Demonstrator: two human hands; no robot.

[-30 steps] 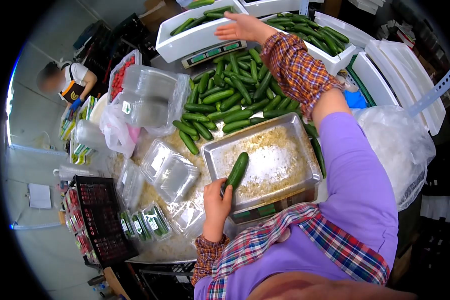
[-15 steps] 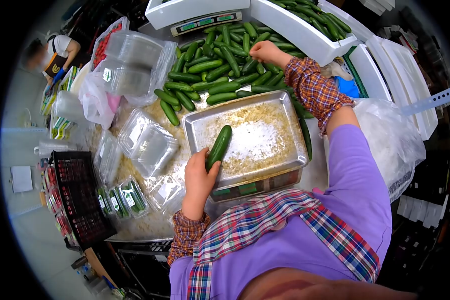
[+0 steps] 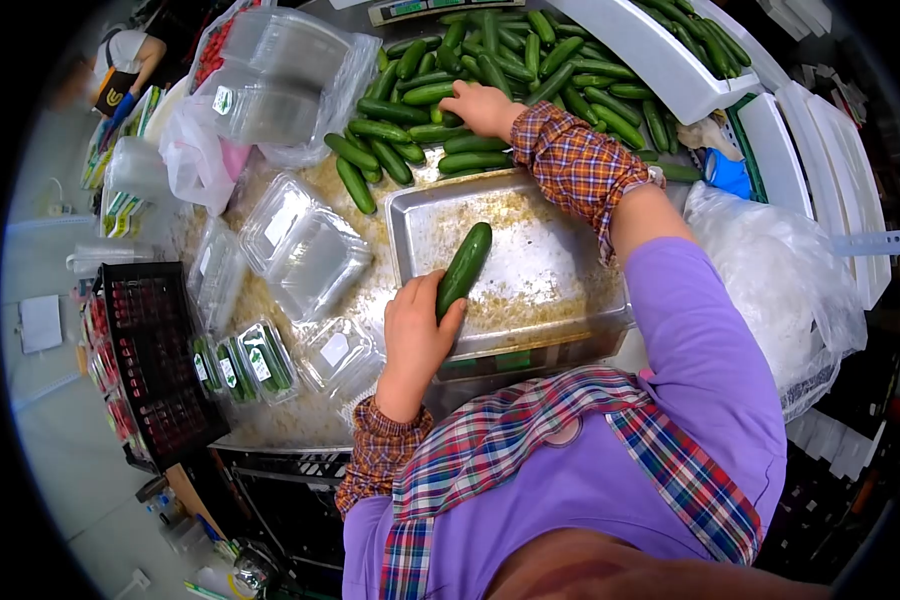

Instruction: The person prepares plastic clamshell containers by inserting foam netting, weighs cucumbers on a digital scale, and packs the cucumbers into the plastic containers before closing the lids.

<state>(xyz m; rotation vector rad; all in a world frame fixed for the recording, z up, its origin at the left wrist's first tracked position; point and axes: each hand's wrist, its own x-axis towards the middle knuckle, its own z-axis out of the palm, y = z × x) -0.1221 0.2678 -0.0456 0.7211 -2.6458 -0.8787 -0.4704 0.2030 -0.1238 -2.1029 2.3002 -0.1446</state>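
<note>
Cucumber (image 3: 465, 268) sat over the left part of the metal tray (image 3: 540, 262), slanted, tip to the far right; couldn't tell if it touched the tray floor. Risks, left to right: filled packs (image 3: 260, 362) and a clear plastic box (image 3: 340, 352) lay loose on the near left, the box close by the left wrist, so a sideways swing of that arm could shove them. Outermost cucumber (image 3: 355, 186), at the left near edge of the pile (image 3: 400, 110), could roll off if the heap shifted. Held piece could slip, since the skin looked smooth and only its near end was gripped. Disturbing the pile under the right hand (image 3: 483, 108) could send pieces sliding near, over the tray's far rim. Loose checked sleeve (image 3: 580, 165) hung over the tray's far right part and could snag the rim. Fingers: left hand (image 3: 416, 333) was closed on the cucumber's near end, thumb along the right side, other fingers on the left, gap about the cucumber's thickness. Right hand reached far, on the pile, fingers part curled with tips down among the cucumbers; contact likely, but couldn't tell whether it gripped one.
</note>
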